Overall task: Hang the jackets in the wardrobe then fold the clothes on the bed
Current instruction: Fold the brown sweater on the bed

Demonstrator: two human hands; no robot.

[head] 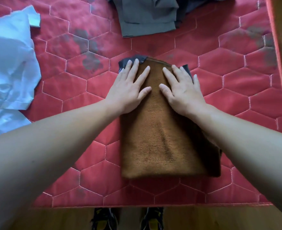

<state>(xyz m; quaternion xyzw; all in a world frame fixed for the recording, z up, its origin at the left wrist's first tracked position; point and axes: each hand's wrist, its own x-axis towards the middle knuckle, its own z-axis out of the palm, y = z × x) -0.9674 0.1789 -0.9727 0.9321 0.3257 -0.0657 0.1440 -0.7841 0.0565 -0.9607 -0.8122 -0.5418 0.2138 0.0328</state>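
Both hands flat — fuzzy brown garment, folded rect.

The bed before me, quilted red, bore a folded brown garment by its near edge, a white shirt toward its left edge, and grey clothes farther in.

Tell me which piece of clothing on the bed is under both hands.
The brown fleece garment in the middle; left hand and right hand press flat on it. The white shirt and grey garment lie untouched.
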